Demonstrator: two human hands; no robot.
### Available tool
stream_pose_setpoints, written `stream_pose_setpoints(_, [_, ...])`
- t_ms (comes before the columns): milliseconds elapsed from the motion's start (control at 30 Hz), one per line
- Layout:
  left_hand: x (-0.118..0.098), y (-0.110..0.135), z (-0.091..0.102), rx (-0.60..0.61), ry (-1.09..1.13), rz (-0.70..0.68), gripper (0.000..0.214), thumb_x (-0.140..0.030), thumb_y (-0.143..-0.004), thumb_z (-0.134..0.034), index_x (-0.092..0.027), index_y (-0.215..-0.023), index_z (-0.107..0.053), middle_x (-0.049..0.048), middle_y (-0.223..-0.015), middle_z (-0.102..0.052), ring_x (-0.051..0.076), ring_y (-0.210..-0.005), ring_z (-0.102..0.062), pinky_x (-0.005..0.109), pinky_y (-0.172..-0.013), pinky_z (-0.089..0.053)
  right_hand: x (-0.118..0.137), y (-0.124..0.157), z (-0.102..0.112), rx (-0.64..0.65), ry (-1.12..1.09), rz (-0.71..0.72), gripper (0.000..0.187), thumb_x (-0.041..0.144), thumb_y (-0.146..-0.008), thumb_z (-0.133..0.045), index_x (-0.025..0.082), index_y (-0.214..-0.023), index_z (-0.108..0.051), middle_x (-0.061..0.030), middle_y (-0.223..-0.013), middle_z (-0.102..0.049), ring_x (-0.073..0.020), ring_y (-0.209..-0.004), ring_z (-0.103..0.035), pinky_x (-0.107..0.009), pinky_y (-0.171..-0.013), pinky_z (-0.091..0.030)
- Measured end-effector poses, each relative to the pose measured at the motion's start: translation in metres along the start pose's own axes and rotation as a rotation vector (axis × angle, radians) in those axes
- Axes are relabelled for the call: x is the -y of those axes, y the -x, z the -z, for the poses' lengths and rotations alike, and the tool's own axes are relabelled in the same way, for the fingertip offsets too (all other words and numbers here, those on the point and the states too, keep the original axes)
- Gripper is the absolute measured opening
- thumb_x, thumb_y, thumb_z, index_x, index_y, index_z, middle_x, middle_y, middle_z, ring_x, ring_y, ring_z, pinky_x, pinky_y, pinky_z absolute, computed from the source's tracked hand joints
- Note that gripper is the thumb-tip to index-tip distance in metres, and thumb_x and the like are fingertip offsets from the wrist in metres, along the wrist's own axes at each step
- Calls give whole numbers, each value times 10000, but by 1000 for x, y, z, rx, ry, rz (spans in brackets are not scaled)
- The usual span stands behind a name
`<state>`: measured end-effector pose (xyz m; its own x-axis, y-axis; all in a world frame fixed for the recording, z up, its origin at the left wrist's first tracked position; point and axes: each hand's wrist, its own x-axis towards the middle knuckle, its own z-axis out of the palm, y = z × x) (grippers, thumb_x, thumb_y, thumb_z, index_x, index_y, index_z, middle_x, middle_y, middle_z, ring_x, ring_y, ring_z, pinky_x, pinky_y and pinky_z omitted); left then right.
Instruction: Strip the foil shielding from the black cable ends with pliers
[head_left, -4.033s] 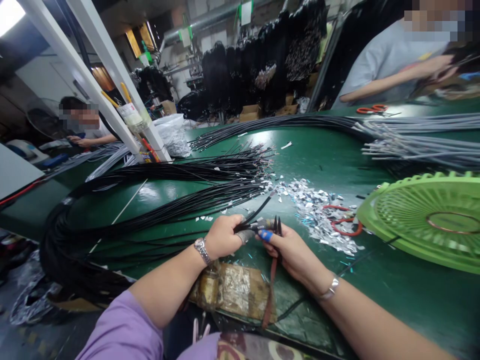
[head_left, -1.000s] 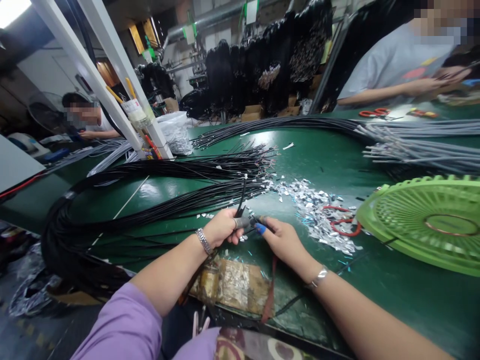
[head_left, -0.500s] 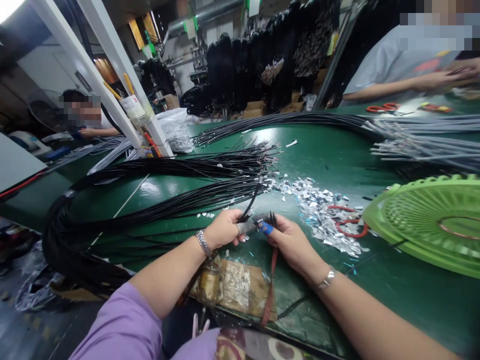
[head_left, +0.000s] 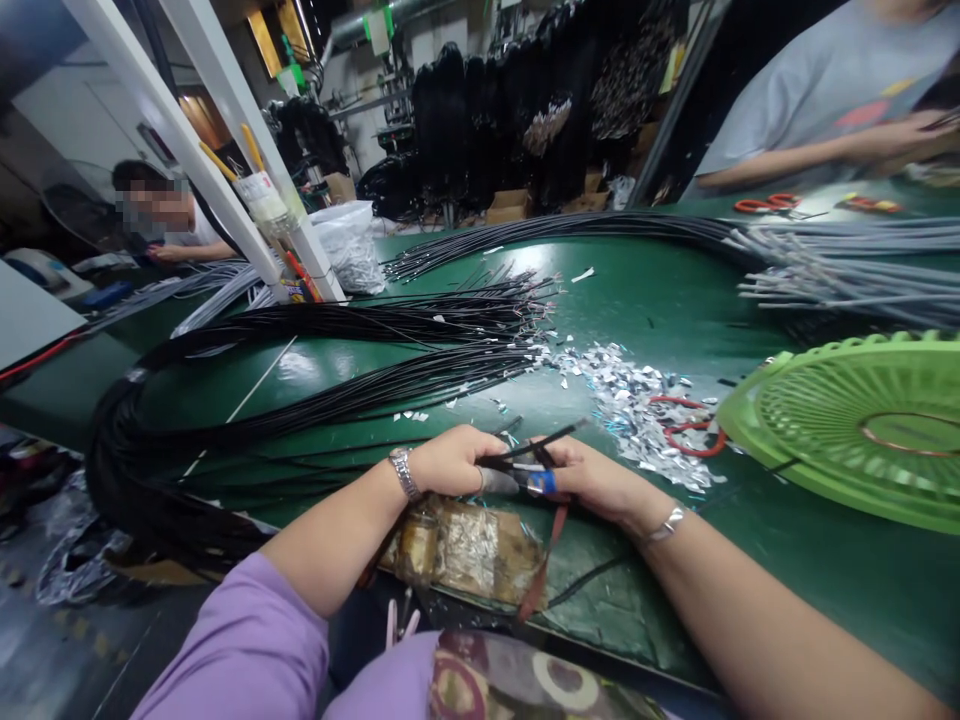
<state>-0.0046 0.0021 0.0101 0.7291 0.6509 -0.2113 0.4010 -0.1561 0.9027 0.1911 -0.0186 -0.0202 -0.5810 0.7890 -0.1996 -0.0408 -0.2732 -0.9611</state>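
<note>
Both of my hands meet over the near edge of the green table. My left hand [head_left: 450,462], with a watch at the wrist and a grey wrap on a finger, pinches a black cable [head_left: 544,438] whose end sticks out to the upper right. My right hand [head_left: 589,475], blue tape round a finger, is closed on the same cable close beside the left fingertips. Its exact grip is partly hidden by the fingers. Beneath the hands lies a taped cardboard piece [head_left: 472,550], and a reddish-brown strap [head_left: 551,560] hangs below the right hand.
Bundles of black cables [head_left: 337,405] curve across the table's left side. Foil scraps [head_left: 637,410] lie around red-handled scissors [head_left: 694,437], beside a green basket [head_left: 847,430]. Grey cables [head_left: 840,265] lie far right. Two other people sit across the table.
My hands have come closer together and the black cable's end now points right instead of up. The right hand has turned slightly.
</note>
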Motion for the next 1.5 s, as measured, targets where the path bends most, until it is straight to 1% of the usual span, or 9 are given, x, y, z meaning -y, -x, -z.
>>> stream_pose_setpoints(133, [-1,-1,2,-72,-182,-90,171,-292,-736,-653,-134,-675,-628,-30,-576,-503,89,-565,-423,178,-532,-336,0,-1,1,-81,-6,-24,299,353,-554,-786,166,-635,-568,72,-488,-439,-52,-429,-275,-204,-408,-175])
stream_pose_setpoints(367, [4,1,5,-213,-361,-155,205,-339,-800,-600,-152,-739,-657,-3,-632,-545,117,-607,-443,199,-585,-337,7,1,5,-212,-82,65,339,467,-628,-742,178,-680,-573,66,-454,-439,-63,-400,-279,-214,-376,-168])
stream_pose_setpoints(533, [2,2,4,-206,-425,-156,135,-274,-794,-595,-169,-735,-656,1,-634,-567,122,-597,-450,204,-570,-316,9,3,5,-199,9,57,432,534,-578,-775,177,-675,-553,62,-481,-440,-62,-420,-287,-214,-382,-159])
stream_pose_setpoints(767, [-6,1,3,-166,-475,-134,235,-300,-727,-675,-176,-562,-563,-30,-510,-446,96,-504,-329,216,-509,-257,5,0,-7,-273,37,62,408,436,-518,-830,173,-699,-575,69,-526,-443,-63,-455,-288,-212,-411,-198])
stream_pose_setpoints(933, [-2,0,9,-77,-200,-108,171,-276,-683,-711,-156,-611,-614,-34,-542,-483,87,-530,-400,189,-530,-322,1,-2,-8,-330,26,109,435,562,-606,-755,187,-698,-555,62,-550,-448,-59,-438,-244,-214,-398,-186])
stream_pose_setpoints(1000, [1,1,13,-63,-15,-79,180,-298,-656,-735,-141,-664,-647,-19,-579,-536,95,-547,-457,193,-550,-377,2,2,-3,-247,45,75,497,675,-689,-632,183,-720,-571,52,-555,-445,-63,-429,-217,-217,-389,-182])
stream_pose_setpoints(1100, [4,5,19,-60,182,-48,300,-369,-576,-796,-122,-688,-667,13,-609,-598,117,-552,-522,221,-561,-439,9,11,5,-43,167,72,600,732,-790,-451,165,-760,-644,33,-550,-426,-94,-456,-282,-241,-416,-255])
stream_pose_setpoints(1233, [5,9,23,-33,221,-106,362,-419,-553,-820,-118,-705,-689,29,-629,-626,120,-559,-549,220,-563,-459,17,18,6,153,266,71,594,700,-801,-487,146,-800,-700,29,-541,-420,-104,-474,-325,-247,-440,-269])
stream_pose_setpoints(1500, [17,3,22,12,168,-150,473,-520,-536,-816,-101,-719,-696,20,-606,-600,101,-531,-515,200,-516,-439,8,12,1,198,262,51,588,714,-736,-564,132,-688,-633,49,-519,-378,-82,-478,-301,-204,-412,-274])
